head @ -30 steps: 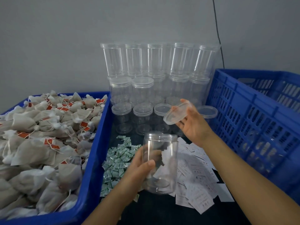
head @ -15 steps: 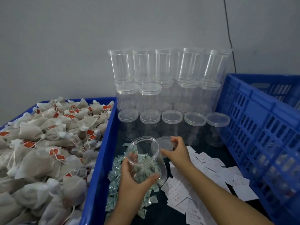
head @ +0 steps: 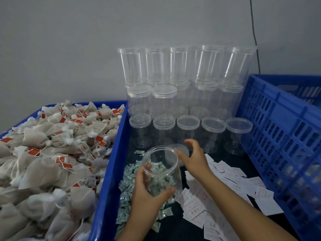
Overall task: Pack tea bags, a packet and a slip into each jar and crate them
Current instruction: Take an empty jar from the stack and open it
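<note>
Grey wall behind, dark surface (head: pixel 222 228) carrying everything. Blue tub (head: pixel 111 171) on the left is holding the heap of tea bags (head: pixel 52 153); blue slatted crate (head: pixel 278 136) on the right. Stock of lidded clear jars (head: pixel 187 94) is standing stacked against the wall.

Left hand (head: pixel 147 193) is gripping the open jar (head: pixel 160 171) round its lower body, thumb on the near side, mouth tilted up and toward the camera. Jar is hovering over the pile of small green-white packets (head: pixel 128 186); looks empty, the packets are showing through the clear wall. Right hand (head: pixel 192 159) is lying spread over the loose lid (head: pixel 178 153) just behind the jar mouth, fingers relaxed, apparently setting it on the surface rather than clamping it. White paper slips (head: pixel 225 181) are scattered to the right of the jar.

Judgement: filling is not started; this is lid-parking.

How to do it well:
- Park the lid flat, close behind the jar, clear of the slips, so it's not sliding on paper or getting buried.
- Keep the left grip low on the jar so the mouth is staying unobstructed for loading.
- Tilt the mouth toward the tub; tea bags are soft and stringy, so push strings and red tags inside, or they'll be fouling the lid thread.
- Packets and slips are light and overlapping, so pinch one only and check for doubles.
</note>
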Motion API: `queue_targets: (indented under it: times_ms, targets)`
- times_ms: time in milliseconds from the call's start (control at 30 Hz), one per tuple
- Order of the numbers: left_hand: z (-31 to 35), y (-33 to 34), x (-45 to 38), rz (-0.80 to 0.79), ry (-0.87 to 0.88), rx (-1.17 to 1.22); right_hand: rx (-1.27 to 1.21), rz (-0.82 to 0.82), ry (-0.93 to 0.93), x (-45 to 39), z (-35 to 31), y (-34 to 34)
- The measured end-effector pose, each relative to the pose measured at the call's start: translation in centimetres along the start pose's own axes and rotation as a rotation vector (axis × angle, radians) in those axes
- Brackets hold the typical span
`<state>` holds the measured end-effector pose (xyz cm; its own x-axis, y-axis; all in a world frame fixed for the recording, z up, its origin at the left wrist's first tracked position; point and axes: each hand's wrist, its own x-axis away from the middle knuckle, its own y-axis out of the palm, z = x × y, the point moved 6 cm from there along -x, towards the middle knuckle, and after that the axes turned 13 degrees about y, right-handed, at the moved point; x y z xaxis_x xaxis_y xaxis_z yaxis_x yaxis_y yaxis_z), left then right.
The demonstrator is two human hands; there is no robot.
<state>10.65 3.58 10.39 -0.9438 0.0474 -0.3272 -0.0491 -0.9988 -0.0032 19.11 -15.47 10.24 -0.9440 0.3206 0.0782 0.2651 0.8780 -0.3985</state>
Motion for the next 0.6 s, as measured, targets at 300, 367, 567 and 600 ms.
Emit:
queue_targets:
  times_ms: [300, 367, 567, 600]
  targets:
    - [4.6, 0.7, -0.2, -0.034, 0.057, -0.136, -0.143, -0.544, -0.221, 7.9, -4.4, 0.6]
    - [6.3, 0.5, -0.1, -0.071, 0.093, -0.192, -0.176, -0.529, -0.238, 8.4, -5.4, 0.7]
    - [10.8, -2.0, -0.1, -0.401, 0.139, -0.527, -0.371, -0.55, -0.251, 9.5, -6.4, 2.5]
    - [11.2, -2.8, -0.3, -0.444, 0.144, -0.617, -0.384, -0.545, -0.245, 9.6, -6.3, 3.1]
